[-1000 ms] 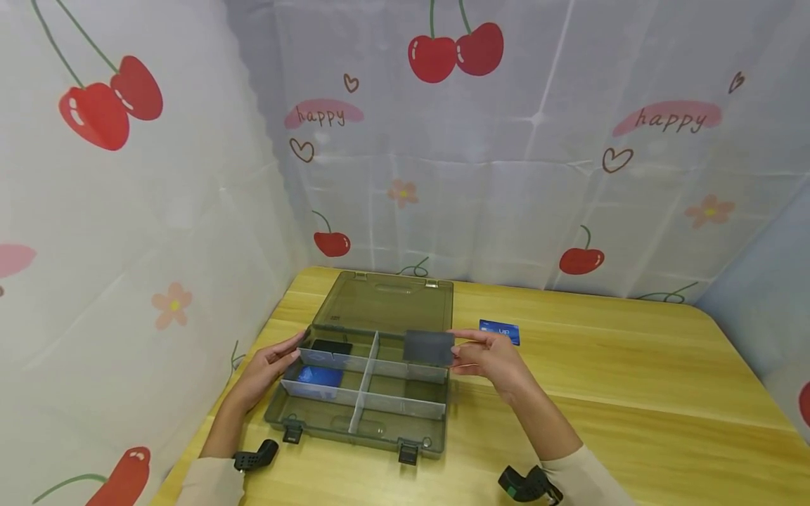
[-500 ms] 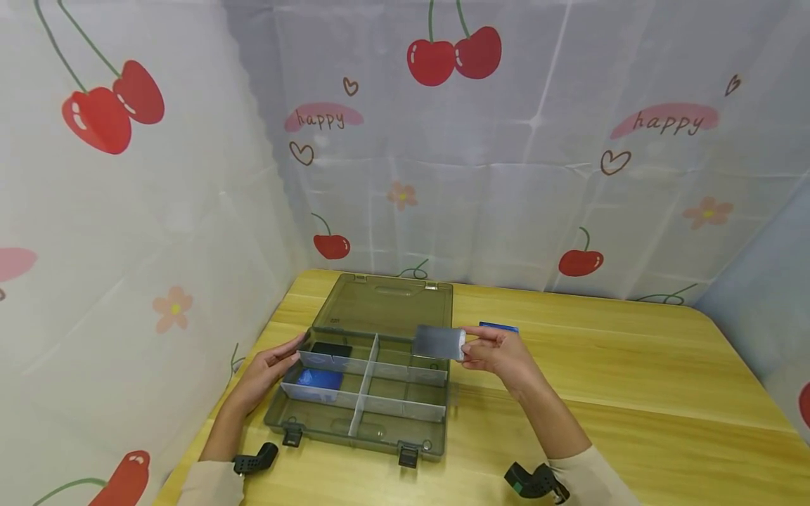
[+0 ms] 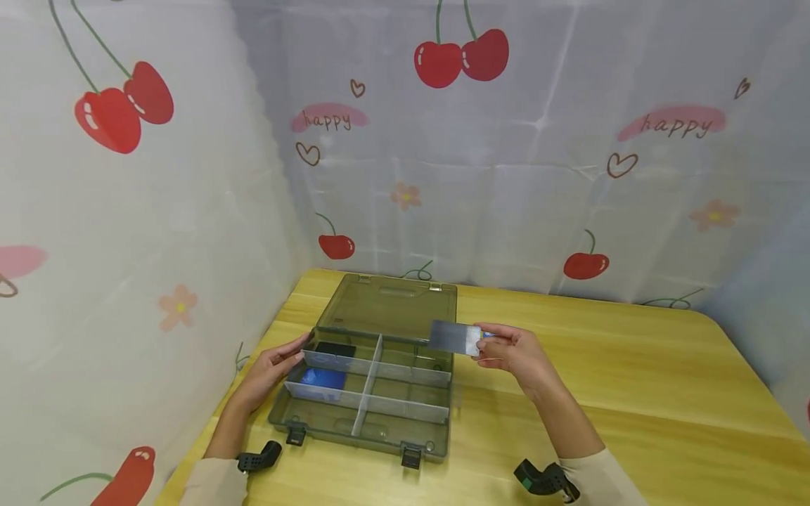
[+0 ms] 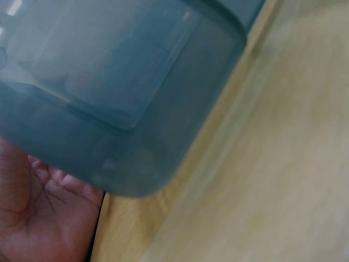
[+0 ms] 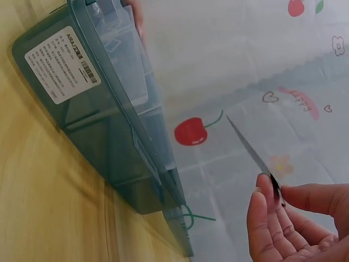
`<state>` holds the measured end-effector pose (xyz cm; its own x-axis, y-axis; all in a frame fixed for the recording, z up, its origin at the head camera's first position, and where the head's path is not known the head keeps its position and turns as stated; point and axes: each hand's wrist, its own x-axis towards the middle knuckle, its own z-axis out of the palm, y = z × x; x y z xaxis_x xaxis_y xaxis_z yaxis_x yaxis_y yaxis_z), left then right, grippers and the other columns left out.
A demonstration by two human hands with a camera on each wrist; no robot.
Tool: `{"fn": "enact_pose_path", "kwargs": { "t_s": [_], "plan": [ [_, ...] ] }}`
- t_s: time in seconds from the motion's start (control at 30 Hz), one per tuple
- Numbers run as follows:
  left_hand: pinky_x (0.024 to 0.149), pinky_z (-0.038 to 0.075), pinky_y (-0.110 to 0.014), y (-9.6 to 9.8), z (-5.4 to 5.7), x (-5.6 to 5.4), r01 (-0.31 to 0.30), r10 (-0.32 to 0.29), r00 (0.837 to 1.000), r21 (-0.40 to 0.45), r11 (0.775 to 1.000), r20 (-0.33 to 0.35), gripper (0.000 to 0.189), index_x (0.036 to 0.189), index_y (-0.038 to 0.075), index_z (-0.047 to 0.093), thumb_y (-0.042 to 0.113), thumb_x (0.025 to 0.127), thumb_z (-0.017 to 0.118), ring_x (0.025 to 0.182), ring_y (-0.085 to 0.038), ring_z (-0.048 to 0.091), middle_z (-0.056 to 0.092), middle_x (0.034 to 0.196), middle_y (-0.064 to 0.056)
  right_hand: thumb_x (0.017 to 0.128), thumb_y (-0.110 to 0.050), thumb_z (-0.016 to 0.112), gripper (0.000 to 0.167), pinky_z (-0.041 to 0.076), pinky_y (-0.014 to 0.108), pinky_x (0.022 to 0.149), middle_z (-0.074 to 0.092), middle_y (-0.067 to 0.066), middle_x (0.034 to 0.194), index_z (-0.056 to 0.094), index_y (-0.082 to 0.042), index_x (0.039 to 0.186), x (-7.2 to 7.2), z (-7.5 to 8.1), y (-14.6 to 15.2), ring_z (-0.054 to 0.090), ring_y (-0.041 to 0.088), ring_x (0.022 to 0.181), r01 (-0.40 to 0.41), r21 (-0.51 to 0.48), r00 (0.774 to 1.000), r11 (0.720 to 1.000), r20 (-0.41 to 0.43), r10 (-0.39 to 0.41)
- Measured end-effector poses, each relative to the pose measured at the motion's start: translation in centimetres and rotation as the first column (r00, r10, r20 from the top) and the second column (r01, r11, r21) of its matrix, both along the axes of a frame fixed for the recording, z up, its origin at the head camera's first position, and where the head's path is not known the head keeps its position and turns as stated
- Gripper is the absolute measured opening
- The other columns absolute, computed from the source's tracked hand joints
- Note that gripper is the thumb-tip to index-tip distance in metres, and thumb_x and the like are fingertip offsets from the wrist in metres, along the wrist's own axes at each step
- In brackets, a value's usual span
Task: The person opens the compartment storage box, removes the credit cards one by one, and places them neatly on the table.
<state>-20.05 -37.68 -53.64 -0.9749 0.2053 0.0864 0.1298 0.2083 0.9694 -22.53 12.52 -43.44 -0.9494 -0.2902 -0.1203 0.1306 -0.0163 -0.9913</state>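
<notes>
The right grip pinches a grey card apart from the divided box, whose side the left grip touches, how closed I cannot tell.

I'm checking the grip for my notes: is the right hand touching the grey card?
Touching. The right wrist view shows the right hand pinching the grey card at one end.

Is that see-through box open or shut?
The box is open: its lid lies back behind it, and the dividers inside show from above.
</notes>
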Motion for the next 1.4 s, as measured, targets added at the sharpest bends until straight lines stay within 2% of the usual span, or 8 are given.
{"fn": "enact_pose_path", "kwargs": {
  "t_s": [0.17,0.3,0.43,0.73,1.0,1.23,1.4],
  "plan": [
    [0.102,0.035,-0.01,0.2,-0.2,0.0,0.013,-0.013,1.0,0.016,1.0,0.007,0.054,0.156,0.007,0.04,0.023,0.107,0.056,0.152,-0.035,0.016,0.031,0.163,-0.012,0.099,0.002,0.058,0.048,0.06,0.036,0.081,0.072,0.008,0.094,0.049,0.008,0.146,0.1,-0.1,0.7,0.075,0.026,0.088,0.011,0.01,1.0,1.0,0.001,-0.011],
    [0.102,0.035,-0.011,0.2,-0.2,0.1,0.0,0.0,1.0,0.0,1.0,0.002,0.054,0.156,0.008,0.041,0.024,0.106,0.056,0.151,-0.034,0.018,0.032,0.163,-0.012,0.1,0.0,0.059,0.048,0.06,0.034,0.08,0.071,0.01,0.098,0.048,0.008,0.147,-0.2,0.0,1.1,0.075,0.026,0.089,0.015,0.005,1.0,1.0,-0.005,-0.015],
    [0.102,0.034,-0.011,0.0,-0.2,0.0,0.007,-0.007,1.0,-0.02,1.0,-0.007,0.053,0.156,0.008,0.041,0.024,0.107,0.054,0.151,-0.037,0.017,0.032,0.163,-0.013,0.1,-0.001,0.06,0.05,0.06,0.032,0.079,0.071,0.008,0.095,0.046,0.009,0.147,-0.4,0.2,1.3,0.075,0.023,0.086,0.028,-0.016,1.0,0.999,-0.001,-0.028],
    [0.103,0.033,-0.011,-0.1,0.0,-0.1,-0.006,0.006,1.0,-0.008,1.0,0.007,0.053,0.156,0.008,0.041,0.024,0.107,0.055,0.151,-0.035,0.017,0.033,0.162,-0.012,0.1,0.002,0.06,0.051,0.06,0.032,0.079,0.071,0.007,0.102,0.044,0.011,0.148,-0.8,0.3,2.1,0.074,0.019,0.084,0.065,-0.034,0.998,0.997,-0.019,-0.066],
    [0.103,0.033,-0.009,0.0,0.0,-0.2,0.006,-0.006,1.0,0.001,1.0,0.0,0.053,0.156,0.008,0.041,0.023,0.107,0.054,0.151,-0.034,0.017,0.032,0.163,-0.012,0.101,-0.002,0.06,0.05,0.058,0.042,0.086,0.073,0.003,0.092,0.046,0.007,0.148,-1.1,0.2,2.9,0.074,0.02,0.083,0.108,0.013,0.994,0.994,-0.01,-0.108],
    [0.104,0.033,-0.014,0.0,0.0,-0.3,0.004,-0.004,1.0,-0.034,0.999,0.002,0.054,0.156,0.008,0.04,0.024,0.107,0.054,0.151,-0.037,0.017,0.031,0.163,-0.012,0.102,-0.003,0.058,0.049,0.059,0.037,0.084,0.071,0.007,0.097,0.046,0.007,0.149,-1.2,0.3,3.5,0.074,0.02,0.085,0.122,0.006,0.992,0.993,-0.017,-0.122],
    [0.103,0.033,-0.012,0.1,0.1,-0.2,0.002,-0.002,1.0,-0.016,1.0,0.009,0.054,0.156,0.008,0.041,0.025,0.107,0.055,0.151,-0.035,0.018,0.032,0.163,-0.012,0.102,-0.002,0.058,0.05,0.059,0.035,0.084,0.071,0.006,0.099,0.045,0.006,0.149,-1.2,0.3,4.0,0.074,0.019,0.085,0.133,0.001,0.991,0.991,-0.018,-0.133]
  ]
}}
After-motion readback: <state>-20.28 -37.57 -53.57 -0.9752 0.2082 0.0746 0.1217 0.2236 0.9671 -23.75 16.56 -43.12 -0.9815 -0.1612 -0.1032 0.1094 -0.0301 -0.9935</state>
